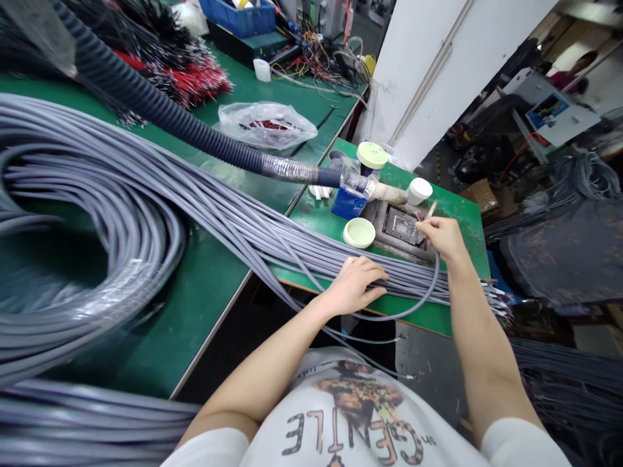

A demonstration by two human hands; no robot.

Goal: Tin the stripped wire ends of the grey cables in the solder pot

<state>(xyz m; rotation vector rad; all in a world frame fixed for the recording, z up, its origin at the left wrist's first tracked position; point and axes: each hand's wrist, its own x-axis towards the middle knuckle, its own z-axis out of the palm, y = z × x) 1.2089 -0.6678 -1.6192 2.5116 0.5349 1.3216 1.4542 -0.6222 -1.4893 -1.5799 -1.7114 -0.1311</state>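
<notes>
My left hand rests palm down on the long bundle of grey cables, its fingers apart. Farther right, my right hand pinches the end of one grey cable, which loops down from it and back to the bundle. Thin wires at that cable's end are over a dark, square solder pot. The pale nozzle of a ribbed black hose points at the pot from the left. An open round pale green tin stands left of the pot.
A blue box, a jar with a yellow-green lid and a white cup surround the pot. A plastic bag lies on the green table. Coiled grey cable fills the left side. A person is in the background, upper right.
</notes>
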